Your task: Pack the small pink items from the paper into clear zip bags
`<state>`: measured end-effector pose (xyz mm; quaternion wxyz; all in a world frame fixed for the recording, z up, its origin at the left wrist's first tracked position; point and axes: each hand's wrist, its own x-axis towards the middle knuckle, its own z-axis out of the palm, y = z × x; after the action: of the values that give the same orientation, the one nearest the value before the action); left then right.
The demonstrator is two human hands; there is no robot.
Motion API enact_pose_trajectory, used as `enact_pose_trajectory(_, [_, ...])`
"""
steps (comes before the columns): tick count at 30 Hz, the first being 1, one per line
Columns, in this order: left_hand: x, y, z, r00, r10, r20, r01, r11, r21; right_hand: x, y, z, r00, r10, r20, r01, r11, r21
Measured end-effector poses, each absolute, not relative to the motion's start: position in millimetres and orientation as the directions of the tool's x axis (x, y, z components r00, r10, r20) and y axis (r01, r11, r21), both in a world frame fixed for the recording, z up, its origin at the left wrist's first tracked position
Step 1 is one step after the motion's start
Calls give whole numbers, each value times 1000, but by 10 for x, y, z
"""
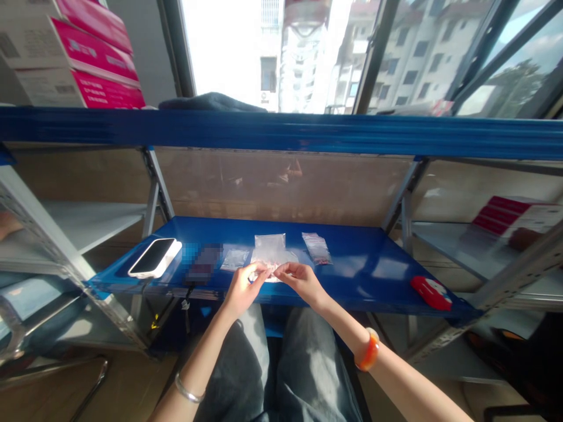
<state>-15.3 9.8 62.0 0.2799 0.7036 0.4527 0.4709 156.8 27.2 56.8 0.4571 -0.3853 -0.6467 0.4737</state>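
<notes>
Left hand (244, 286) and right hand (302, 280): forearms extended forward, fingertips meeting, pinching a small clear plastic bag (271, 258) at the blue metal shelf's (373, 264) front edge. Bag contents indistinct; neighbouring item pixelated.

A stockroom or small packing space is indicated: blue metal racking (281, 133) is seen above the hands, stacked pink-and-white cartons (74, 55) up to their left, more boxed stock (512, 214) on a right-hand shelf, small plastic bags (269, 249) just beyond them.
</notes>
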Motion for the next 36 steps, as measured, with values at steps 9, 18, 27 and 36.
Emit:
enact_pose_trajectory(9, [-147,118,519,129,942,310,263,-334,905,1523,333,456,-318,916,245,32,269,-963])
enact_pose_trajectory(18, [-224,109,463,-35,940,340,266,-320,910,1459,395,383,-282,930,235,134,281,-950])
enact_pose_trajectory(27, [-417,169,384,-11,915,403,374,-370,850,1388,444,383,-316,937,147,209,220,-953])
enact_pose_trajectory(36, [-583,324,373,-187,882,433,399,-334,854,1131,558,430,-336,936,102,28,118,-993])
